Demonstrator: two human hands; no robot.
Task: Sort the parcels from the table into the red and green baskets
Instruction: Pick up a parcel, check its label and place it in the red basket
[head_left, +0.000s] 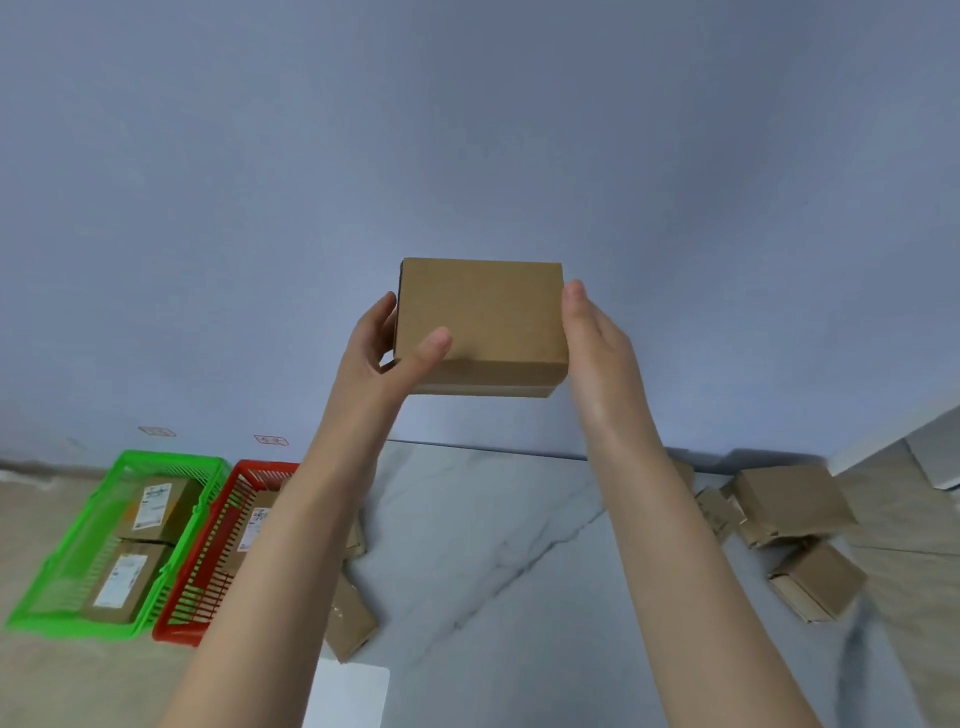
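Head view, parcel: cardboard parcel (480, 322) held high before the blue-grey wall (467, 130), well above the marble table (467, 545), open air along every edge.
Grip: left hand (379, 353) curls its thumb over the near-left corner; right hand (597, 343) clasps the right side, fingers hidden behind.
Baskets: green basket (67, 540) and red basket (260, 469) side by side, holding labelled boxes (156, 506).
Loose boxes (795, 499): heaped far right.

A single wide-angle camera is riding on the person's head, looking forward and down along both forearms. It is sitting close to the raised cardboard box (480, 317), which the left hand (374, 353) and right hand (597, 343) are holding mid-frame against the blue wall (467, 130). The marble table (493, 519) is filling the lower band, with the green basket (67, 545) and red basket (205, 566) lying low at the left
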